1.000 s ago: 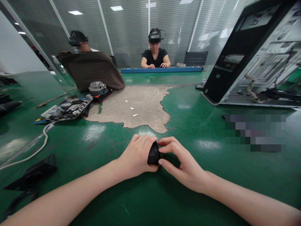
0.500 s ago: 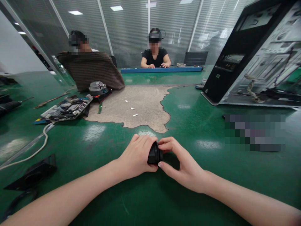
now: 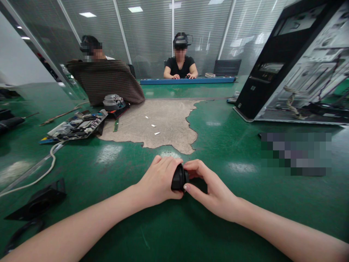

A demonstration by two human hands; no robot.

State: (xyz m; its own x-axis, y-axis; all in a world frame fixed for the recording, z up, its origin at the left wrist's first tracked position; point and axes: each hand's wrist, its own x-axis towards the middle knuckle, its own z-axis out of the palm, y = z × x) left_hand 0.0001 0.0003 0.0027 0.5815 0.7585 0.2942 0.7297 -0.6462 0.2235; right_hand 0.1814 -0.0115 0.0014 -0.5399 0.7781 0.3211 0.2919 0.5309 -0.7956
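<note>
A small black round-edged object (image 3: 178,178) is between my two hands, just above or on the green tabletop (image 3: 152,233). My left hand (image 3: 159,180) wraps round its left side, with the fingers over the top and the thumb below. From the right, my right hand (image 3: 208,187) grips the object's rim between thumb and fingertips. The fingers of both hands cover part of the object, so its full shape is hidden.
Circuit boards (image 3: 76,125) and a white cable (image 3: 51,160) lie at left, above a black part (image 3: 40,200). An open computer case (image 3: 272,72) stands at right. Two people (image 3: 180,63) sit beyond the bare brown patch (image 3: 163,116); a blue bar (image 3: 188,80) lies at the back.
My right thumb and fingers have shifted slightly around the object's rim. My left hand keeps its hold in the same place.
</note>
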